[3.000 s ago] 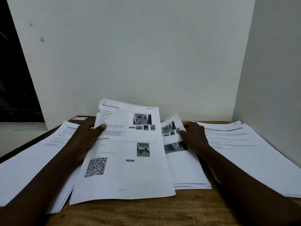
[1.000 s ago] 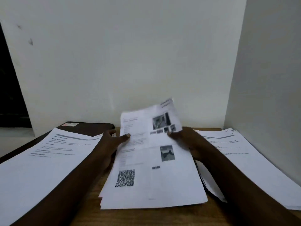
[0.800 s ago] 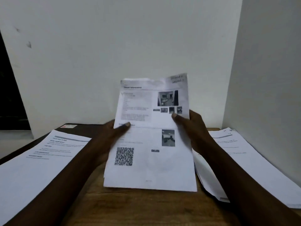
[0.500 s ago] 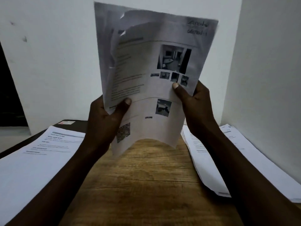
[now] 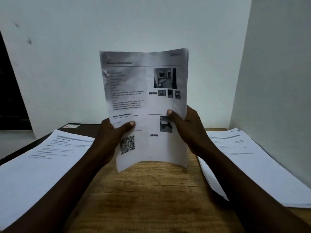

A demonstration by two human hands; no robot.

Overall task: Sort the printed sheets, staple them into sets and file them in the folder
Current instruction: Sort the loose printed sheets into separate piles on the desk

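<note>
Standing upright over the middle of the wooden table [image 5: 151, 190], a bundle of printed sheets [image 5: 144, 81] was gripped at both side edges. The left hand [image 5: 109, 137] clasped one edge, thumb pressed on the front page, and the right hand [image 5: 186, 130] clasped the other likewise. Whether the bowed lower edge touched the table, I couldn't tell. A left pile [image 5: 42, 165] and a right pile [image 5: 252, 165] lay on the table's two sides. A dark flat cover [image 5: 89, 129] showed at its far left corner.
</note>
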